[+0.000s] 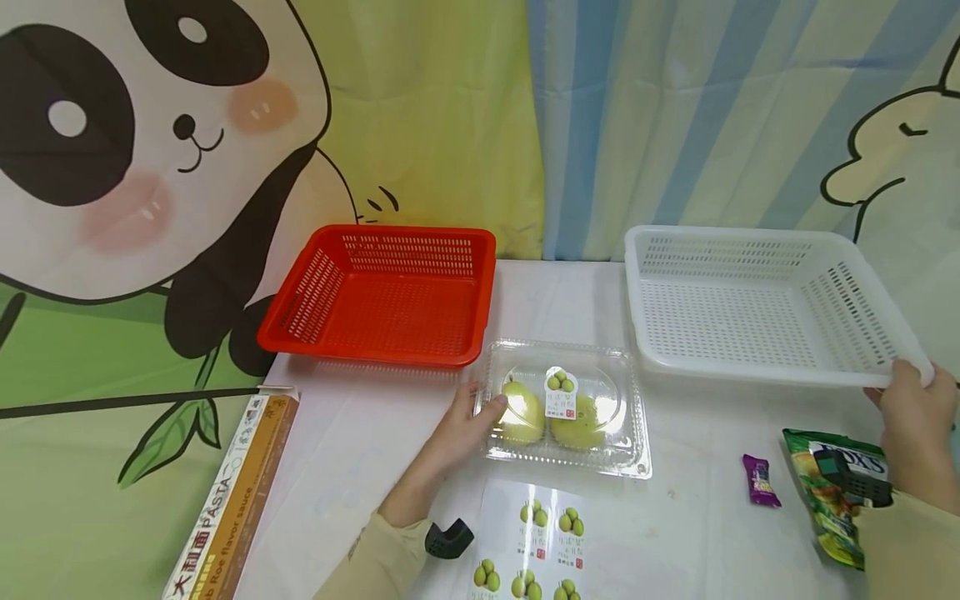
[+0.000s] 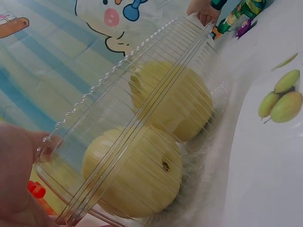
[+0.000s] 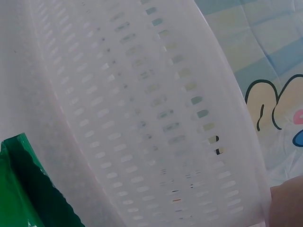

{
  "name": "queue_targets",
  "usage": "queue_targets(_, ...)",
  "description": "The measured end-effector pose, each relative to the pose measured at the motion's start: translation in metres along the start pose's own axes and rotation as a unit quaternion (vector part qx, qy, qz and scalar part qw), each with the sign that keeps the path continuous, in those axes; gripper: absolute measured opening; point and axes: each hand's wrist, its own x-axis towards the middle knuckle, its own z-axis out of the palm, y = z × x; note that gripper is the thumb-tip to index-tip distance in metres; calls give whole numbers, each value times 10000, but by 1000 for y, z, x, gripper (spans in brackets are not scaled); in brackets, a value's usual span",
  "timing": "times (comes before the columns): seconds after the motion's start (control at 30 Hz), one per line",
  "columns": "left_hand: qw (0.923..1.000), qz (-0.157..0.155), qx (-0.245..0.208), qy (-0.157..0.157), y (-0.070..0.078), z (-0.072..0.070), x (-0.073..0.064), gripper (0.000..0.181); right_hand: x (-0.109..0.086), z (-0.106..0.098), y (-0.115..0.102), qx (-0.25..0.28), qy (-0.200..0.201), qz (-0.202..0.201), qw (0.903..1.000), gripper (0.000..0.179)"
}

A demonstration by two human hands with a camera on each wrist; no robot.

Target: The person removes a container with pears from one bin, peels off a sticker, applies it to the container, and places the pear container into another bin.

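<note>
A clear plastic clamshell box (image 1: 564,408) holding two yellow-green pears (image 1: 551,417) sat near the middle of the white table (image 1: 360,433), and served as the hub of the scene. The person's left hand (image 1: 468,425) rested against the box's left side, thumb on its rim and fingers against its wall, a light grip on the container; the left wrist view showed the ribbed lid (image 2: 142,118) closed over both pears, the hand at the near corner. A small fruit label (image 1: 561,392) lay on top of the lid.

Behind the box to its left stood a red perforated basket (image 1: 382,292). Behind it to the right stood a white perforated basket (image 1: 757,304), whose near right corner the right hand (image 1: 911,417) grasped, fingers curled over the rim. The right wrist view showed little beyond the basket's slotted wall (image 3: 142,113).

Just in front of the box lay a sheet of pear stickers (image 1: 528,542). To its right lay a small purple candy wrapper (image 1: 761,481) and, beyond that, a green snack bag (image 1: 832,492). Far to the left, at the table's edge, lay a long pasta box (image 1: 236,500).
</note>
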Motion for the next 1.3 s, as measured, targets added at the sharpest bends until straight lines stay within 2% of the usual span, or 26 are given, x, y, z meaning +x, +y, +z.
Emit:
queue_targets(0.17,9992,45,-395,-12,1,1,1,68,-4,-1,-1,-160,-62,35,9998,55)
queue_targets(0.33,9987,73,-504,88,3,2,1,66,-5,-1,-1,-243,-67,-41,9997,53)
queue_targets(0.53,9977,-15,-681,54,6,3,1,65,-5,-2,1,-165,-136,-180,9996,51)
queue_targets(0.97,9966,-169,-793,-171,6,0,-2,56,-4,-1,1,-67,-156,-229,9996,51)
queue_targets(1.13,9947,-293,-939,-291,10,-2,-5,58,-5,-2,1,-42,-184,-276,9994,52)
queue_targets(1.3,9945,-217,-929,-431,18,-4,-12,56,-6,-1,0,-53,-187,-269,9995,51)
